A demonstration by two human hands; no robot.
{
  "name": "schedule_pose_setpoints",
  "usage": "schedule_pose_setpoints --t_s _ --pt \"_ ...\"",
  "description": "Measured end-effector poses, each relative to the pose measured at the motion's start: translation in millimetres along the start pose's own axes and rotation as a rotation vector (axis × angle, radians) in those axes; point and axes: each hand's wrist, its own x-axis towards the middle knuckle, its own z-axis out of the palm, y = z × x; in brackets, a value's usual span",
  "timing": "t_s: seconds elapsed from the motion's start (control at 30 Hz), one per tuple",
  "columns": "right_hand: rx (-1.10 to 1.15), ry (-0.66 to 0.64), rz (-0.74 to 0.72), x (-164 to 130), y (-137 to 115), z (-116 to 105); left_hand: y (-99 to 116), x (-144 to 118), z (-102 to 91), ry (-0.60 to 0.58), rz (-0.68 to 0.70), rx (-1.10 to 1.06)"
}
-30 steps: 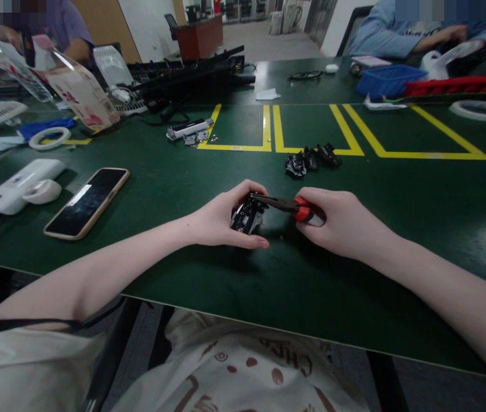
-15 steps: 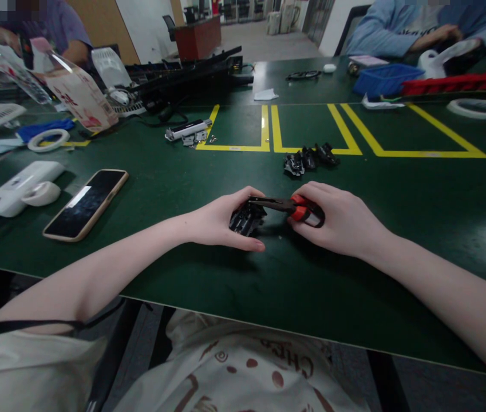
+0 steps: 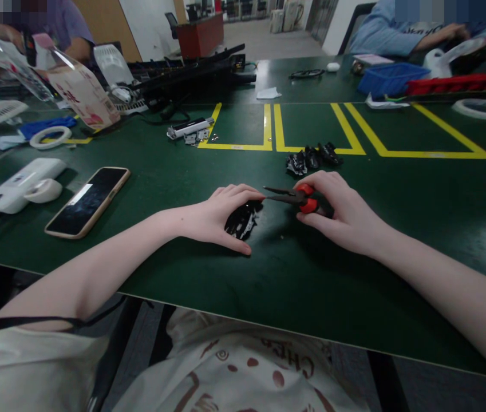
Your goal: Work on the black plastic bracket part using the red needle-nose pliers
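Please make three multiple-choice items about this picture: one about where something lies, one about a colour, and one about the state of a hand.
1. Where does the smartphone lie?
A. On the green table, on the left hand's side
B. Inside the blue bin
C. Under the right hand

2. What colour are the handles of the pliers?
A. Yellow
B. Red
C. White

3. What is the left hand doing?
A. Resting flat and empty
B. Lifting a tape roll
C. Gripping a small black part on the table

Answers: 1 A, it lies beyond the left forearm. 2 B, red shows between the fingers of the right hand. 3 C, its fingers curl round the part.
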Motion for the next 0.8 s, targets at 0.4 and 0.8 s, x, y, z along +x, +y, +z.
schedule_pose_setpoints --t_s 0.4,0.8 --pt "0.089 0.035 0.062 -2.3 -2.5 2.1 -9.5 -5.7 -9.3 -0.011 -0.063 -0.071" --pt "-0.057 0.086 -0.052 4.1 1.4 2.5 -5.3 -7.4 -22.8 -0.031 -0.047 0.021"
